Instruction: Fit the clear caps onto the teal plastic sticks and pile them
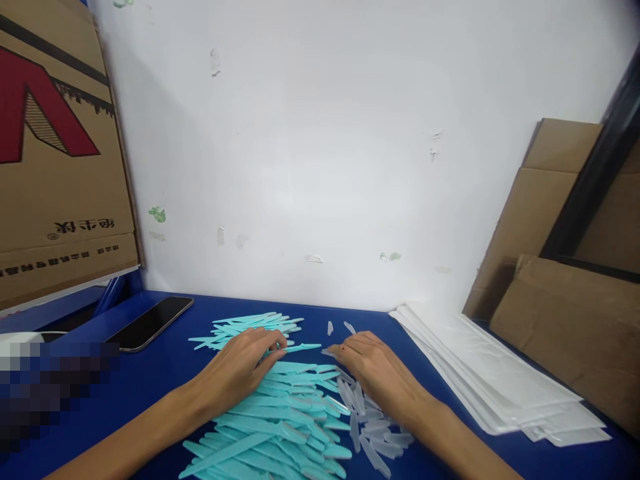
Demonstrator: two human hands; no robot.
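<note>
My left hand [243, 363] is closed, pinching a turquoise eyebrow razor [306, 347] whose tip points right. Facing it, my right hand [375, 367] holds a small translucent blade cap [327, 353] between thumb and fingers, close to the razor's tip. A narrow gap seems to separate the two. Below my left hand spreads a large pile of turquoise razors [280, 427], partly covered by that hand. A smaller heap of razors [260, 323] lies behind it. Loose translucent caps [373, 427] are scattered under and beside my right forearm, and two single caps [330, 327] lie farther back.
On the blue table [160, 373], a dark phone [155, 323] rests at the back left. White sheets or flat bags [500, 380] are stacked at the right. A printed cardboard box [60, 167] stands left, folded cardboard [570, 333] right. A white wall [320, 147] closes the back.
</note>
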